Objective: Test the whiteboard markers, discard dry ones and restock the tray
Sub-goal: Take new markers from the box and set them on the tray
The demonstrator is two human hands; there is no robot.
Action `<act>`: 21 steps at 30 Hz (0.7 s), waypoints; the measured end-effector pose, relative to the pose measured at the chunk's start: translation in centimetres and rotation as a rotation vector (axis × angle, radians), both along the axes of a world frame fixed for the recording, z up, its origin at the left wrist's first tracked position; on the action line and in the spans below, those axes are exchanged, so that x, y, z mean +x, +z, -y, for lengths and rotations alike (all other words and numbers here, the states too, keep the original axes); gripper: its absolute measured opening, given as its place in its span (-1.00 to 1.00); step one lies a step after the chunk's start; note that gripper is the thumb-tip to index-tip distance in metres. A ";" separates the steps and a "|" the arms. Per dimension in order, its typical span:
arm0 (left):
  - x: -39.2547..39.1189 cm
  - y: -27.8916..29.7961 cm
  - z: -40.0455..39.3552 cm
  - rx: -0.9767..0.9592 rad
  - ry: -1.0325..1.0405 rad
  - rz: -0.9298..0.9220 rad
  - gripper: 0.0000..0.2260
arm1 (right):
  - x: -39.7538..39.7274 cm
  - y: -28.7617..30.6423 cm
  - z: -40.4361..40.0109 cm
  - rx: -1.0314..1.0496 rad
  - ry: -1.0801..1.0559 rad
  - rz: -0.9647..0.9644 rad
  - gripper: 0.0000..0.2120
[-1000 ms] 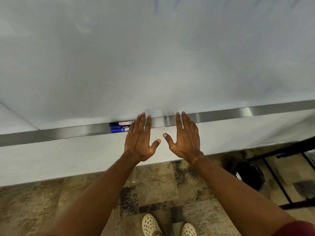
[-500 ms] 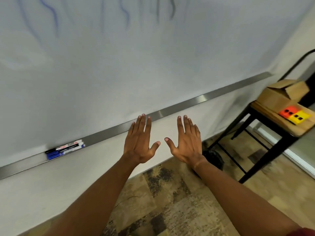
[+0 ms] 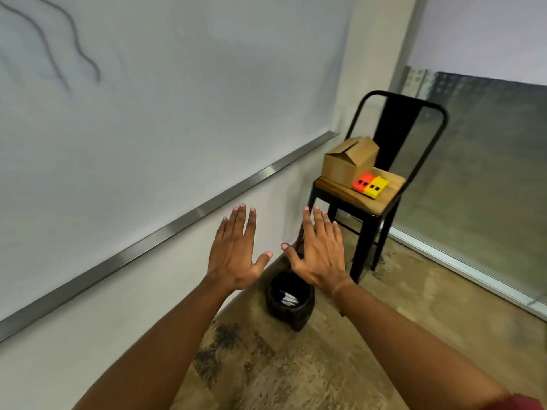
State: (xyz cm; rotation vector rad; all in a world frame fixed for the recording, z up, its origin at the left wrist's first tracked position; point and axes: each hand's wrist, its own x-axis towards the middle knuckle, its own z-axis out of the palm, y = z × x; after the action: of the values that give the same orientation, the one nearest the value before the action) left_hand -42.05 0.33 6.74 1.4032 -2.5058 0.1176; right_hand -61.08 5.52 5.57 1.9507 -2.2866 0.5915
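Both forearms are bare from the wrists back to the lower edge of the view. The left hand [image 3: 236, 255] wears no ring, glove or watch. The right hand [image 3: 321, 255] is likewise bare, with a thin band [image 3: 340, 288] around its wrist just behind it. At the lower right corner, far back up the right arm, shows the edge of a dark red sleeve [image 3: 521, 402].

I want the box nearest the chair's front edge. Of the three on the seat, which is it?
The yellow box: it sits at the seat's front, beside the orange box; the cardboard box sits behind them.
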 end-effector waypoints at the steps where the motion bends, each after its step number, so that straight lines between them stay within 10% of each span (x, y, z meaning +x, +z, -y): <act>1: -1.4 0.1 0.3 0.000 -0.018 0.009 -0.18 | -1.3 0.1 -0.2 -0.007 -0.019 0.004 -0.15; 21: -22.8 -2.9 16.9 0.099 -0.262 0.000 -0.17 | -19.5 -1.9 11.8 0.036 -0.248 0.026 -0.13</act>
State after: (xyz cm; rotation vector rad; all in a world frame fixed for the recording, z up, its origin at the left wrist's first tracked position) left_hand -64.82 -16.54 3.82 1.0943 -2.7008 -0.0574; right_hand -80.58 -6.30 3.65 1.6444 -2.5181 0.5556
